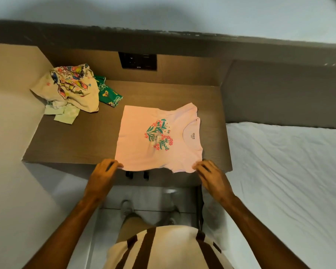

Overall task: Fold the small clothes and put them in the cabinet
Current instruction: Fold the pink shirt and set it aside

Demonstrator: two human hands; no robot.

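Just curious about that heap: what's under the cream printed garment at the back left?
Under the cream printed garment, a pale green cloth pokes out at the front and a green patterned piece shows at its right. How far they extend beneath, or whether more lies there, is hidden.

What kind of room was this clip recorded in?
Probably a bedroom or hotel room: a bed with a white sheet sits right beside a built-in wooden desk, with a socket panel in the wall behind it.
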